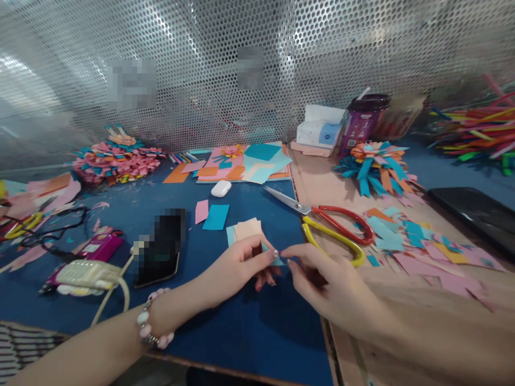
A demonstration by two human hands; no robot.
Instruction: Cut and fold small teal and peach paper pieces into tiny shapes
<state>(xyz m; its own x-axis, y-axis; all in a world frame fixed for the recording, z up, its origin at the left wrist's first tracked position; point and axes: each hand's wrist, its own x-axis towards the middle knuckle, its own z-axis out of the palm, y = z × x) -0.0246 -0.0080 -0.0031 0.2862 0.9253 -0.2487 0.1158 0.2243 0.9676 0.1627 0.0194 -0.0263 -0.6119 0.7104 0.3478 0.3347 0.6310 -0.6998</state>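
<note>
My left hand (241,265) and my right hand (322,281) meet over the blue table mat (249,332), both pinching a small light-blue paper piece (277,261) between thumb and fingers. A bead bracelet sits on my left wrist. Just beyond my left hand lies a small stack of peach and blue paper squares (245,229). Red-and-yellow-handled scissors (330,228) lie just beyond my right hand, blades pointing left.
A phone (159,252), a white earbud case (221,188), loose pink and blue squares (211,214), coloured paper sheets (245,163), paper flowers (376,163), paper scraps (426,246), a tissue box (322,128), a purple cup and a perforated metal screen behind.
</note>
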